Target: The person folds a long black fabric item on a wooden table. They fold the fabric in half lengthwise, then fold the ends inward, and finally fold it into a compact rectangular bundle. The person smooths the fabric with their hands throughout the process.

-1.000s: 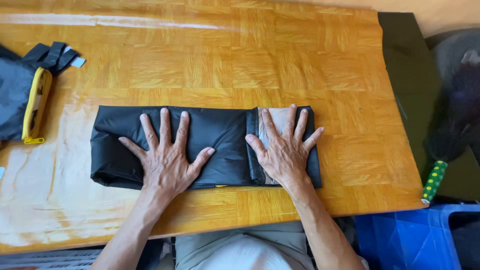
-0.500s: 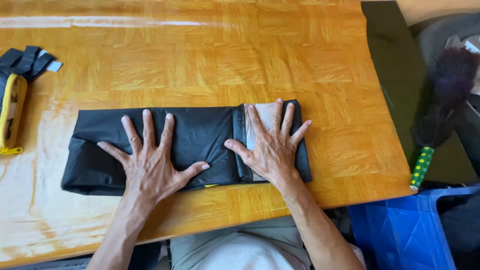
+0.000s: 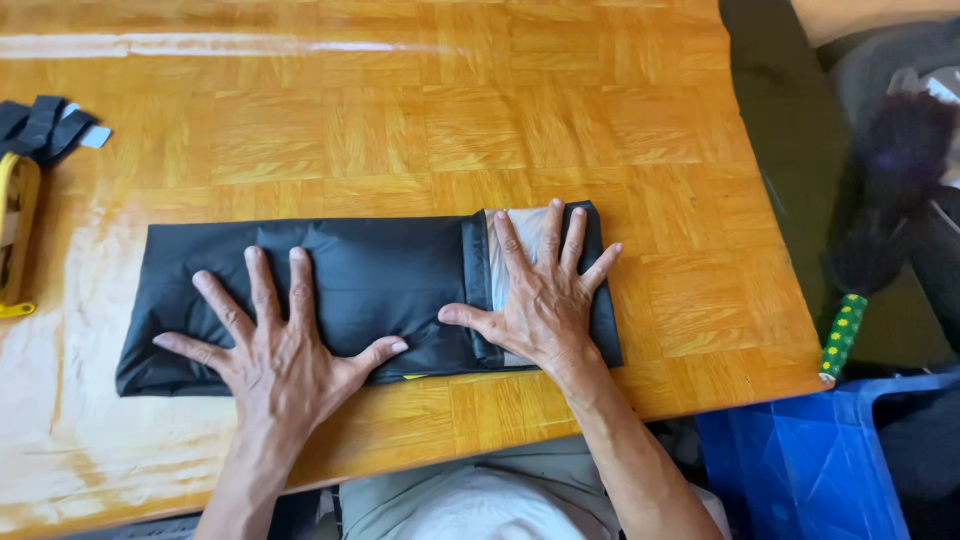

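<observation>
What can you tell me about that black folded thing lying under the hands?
The black folded cloth looks like thin, slightly shiny fabric, folded into a long flat rectangle. It lies near the front edge of the wooden table. A grey panel shows at its right end. The left hand and right hand press flat on it, fingers spread.

Both hands lay flat, fingers spread, on a folded black garment [image 3: 370, 290] at the frame's centre: the left hand [image 3: 275, 350] on its lower left part, the right hand [image 3: 540, 300] over its grey inner panel [image 3: 500, 270]. The wooden table [image 3: 400, 130] filled the frame; black straps [image 3: 45, 125] sat upper left.
</observation>
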